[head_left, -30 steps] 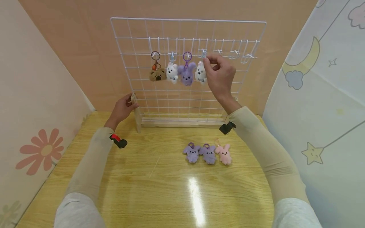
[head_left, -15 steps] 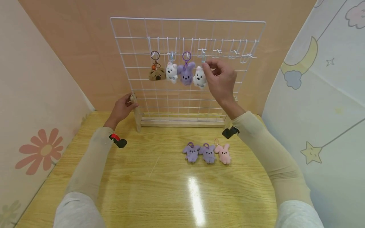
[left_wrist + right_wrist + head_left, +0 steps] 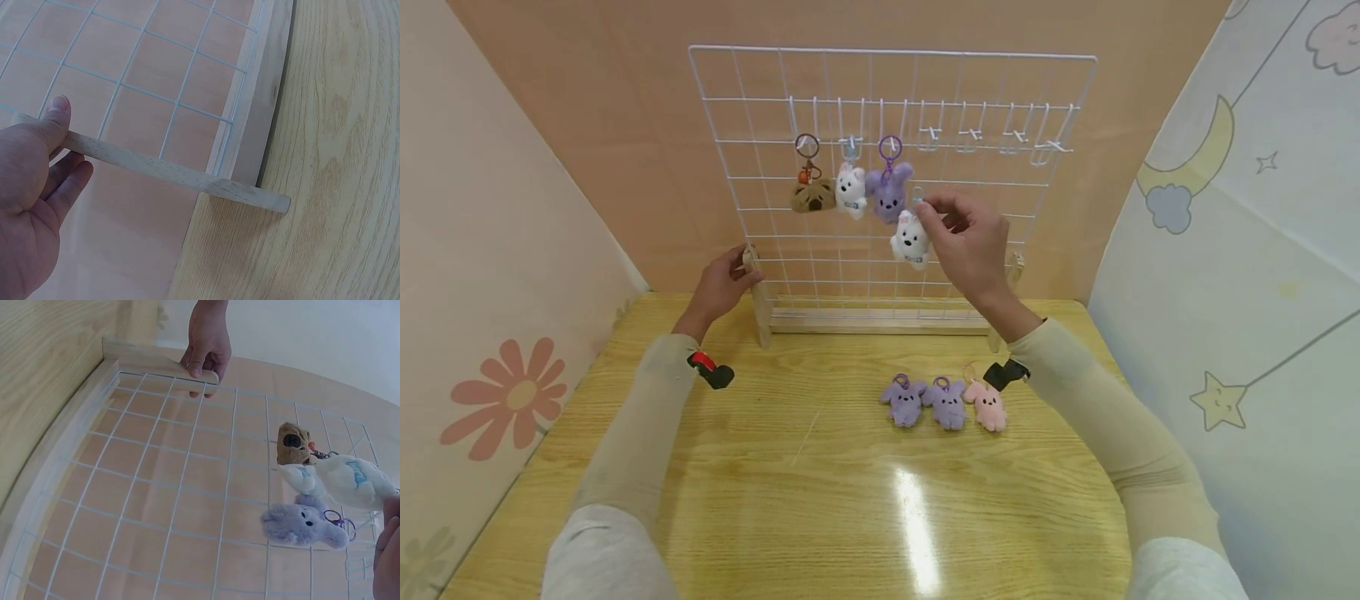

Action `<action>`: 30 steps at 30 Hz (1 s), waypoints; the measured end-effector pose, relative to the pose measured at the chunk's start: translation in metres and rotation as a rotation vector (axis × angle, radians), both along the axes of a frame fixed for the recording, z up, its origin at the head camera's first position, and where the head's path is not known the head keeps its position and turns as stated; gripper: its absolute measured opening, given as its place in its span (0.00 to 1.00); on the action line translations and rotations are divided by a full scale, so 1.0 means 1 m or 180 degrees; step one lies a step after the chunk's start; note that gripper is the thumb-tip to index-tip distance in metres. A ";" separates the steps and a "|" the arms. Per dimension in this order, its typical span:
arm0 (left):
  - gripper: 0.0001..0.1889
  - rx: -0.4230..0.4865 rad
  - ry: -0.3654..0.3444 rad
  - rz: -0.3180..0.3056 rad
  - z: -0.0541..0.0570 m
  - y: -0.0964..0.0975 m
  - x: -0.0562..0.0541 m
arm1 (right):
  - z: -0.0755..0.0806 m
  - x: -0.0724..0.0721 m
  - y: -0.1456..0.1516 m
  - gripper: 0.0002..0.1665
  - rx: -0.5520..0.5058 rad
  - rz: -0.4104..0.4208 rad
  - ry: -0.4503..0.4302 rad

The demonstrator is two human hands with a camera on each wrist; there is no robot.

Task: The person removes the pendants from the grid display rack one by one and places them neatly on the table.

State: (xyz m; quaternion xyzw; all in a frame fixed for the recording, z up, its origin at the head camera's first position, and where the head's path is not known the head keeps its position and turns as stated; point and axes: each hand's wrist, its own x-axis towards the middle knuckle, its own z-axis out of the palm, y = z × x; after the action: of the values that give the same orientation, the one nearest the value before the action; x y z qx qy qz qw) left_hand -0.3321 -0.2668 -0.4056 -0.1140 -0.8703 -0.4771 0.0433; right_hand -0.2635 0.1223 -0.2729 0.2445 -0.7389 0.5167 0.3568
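Observation:
My right hand [image 3: 970, 246] pinches the top of a white plush keychain [image 3: 910, 240] between thumb and fingers, in front of the white wire grid rack [image 3: 892, 53]. In the right wrist view this plush [image 3: 356, 480] sits beside the fingers, overlapping another white one. Over at the rack's left side, my left hand [image 3: 718, 287] holds the wooden upright [image 3: 762, 310]. The left wrist view has the thumb on one side of that upright [image 3: 150, 164] and fingers on the other. Hanging from hooks are a brown plush [image 3: 813, 197], a white plush [image 3: 852, 190] and a purple plush [image 3: 891, 193].
Bare white hooks [image 3: 973, 135] line the grid's right half. Two purple plush keychains [image 3: 905, 403] and a pink one [image 3: 990, 406] lie in a row on the wooden table [image 3: 760, 500]. Patterned panels [image 3: 1247, 250] stand at both sides.
The white plush keychain has come off its hook and moved down, slightly left and away from the grid in my right hand. My left hand stays on the upright.

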 end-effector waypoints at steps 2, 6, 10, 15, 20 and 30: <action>0.34 0.0002 0.0003 0.0007 0.000 0.000 0.000 | -0.005 0.002 0.000 0.09 0.0017 0.0058 0.0010; 0.34 -0.0005 0.0015 0.0005 0.000 0.000 -0.001 | -0.013 0.007 -0.001 0.09 0.0035 0.0218 0.0069; 0.35 -0.0026 0.0033 0.0003 0.000 0.000 -0.001 | -0.022 0.010 -0.001 0.08 0.0046 0.0351 0.0044; 0.35 -0.0035 0.0034 -0.0003 -0.001 0.000 -0.002 | -0.033 0.013 -0.003 0.07 0.0094 0.0371 -0.0090; 0.34 -0.0050 0.0084 -0.0027 -0.002 -0.002 -0.001 | -0.042 0.016 -0.005 0.04 0.0142 0.0440 -0.0163; 0.35 -0.0091 0.0077 -0.0041 -0.002 -0.002 -0.002 | -0.046 0.043 -0.013 0.04 0.0241 0.0535 -0.0495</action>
State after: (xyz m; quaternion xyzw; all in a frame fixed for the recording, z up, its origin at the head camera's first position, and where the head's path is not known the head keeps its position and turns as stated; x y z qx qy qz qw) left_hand -0.3340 -0.2686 -0.4071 -0.1259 -0.8757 -0.4635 0.0491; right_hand -0.2209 0.1089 -0.3191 0.2781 -0.7602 0.5339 0.2443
